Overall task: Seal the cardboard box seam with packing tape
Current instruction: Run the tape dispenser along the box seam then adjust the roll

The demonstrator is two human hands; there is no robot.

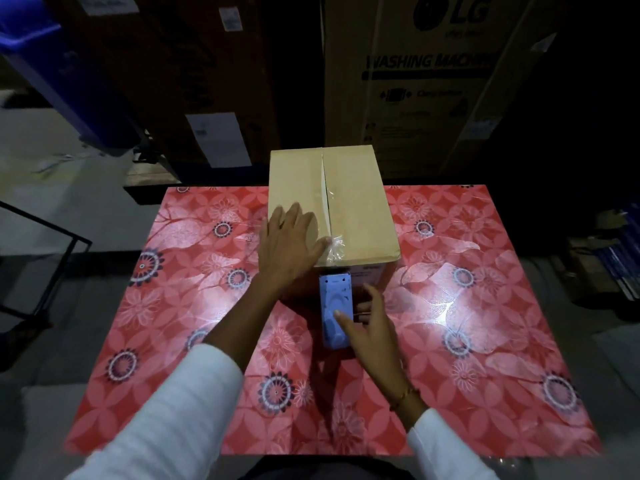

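While our left hand lies flat, fingers spread and gripping nothing, on the near left of its top, the plain brown cardboard box sits at the far middle of the desk with the red flowered covering. Its two top flaps are closed, so we cannot see what is inside. Clear packing tape runs along the centre seam and crinkles where it bends over the near edge, just beside our left thumb.

Our right hand has its grip clamped on the blue plastic tape dispenser, thumb across the blue body and fingers curled round the right side. The dispenser's far end is up against the box's near face, just below the crinkled tape; the roll itself is hidden behind the hand.

Beyond the desk stand large dark cartons; the big brown carton printed "LG Washing Machine" is dim and cut off at the top, its smaller print unreadable.
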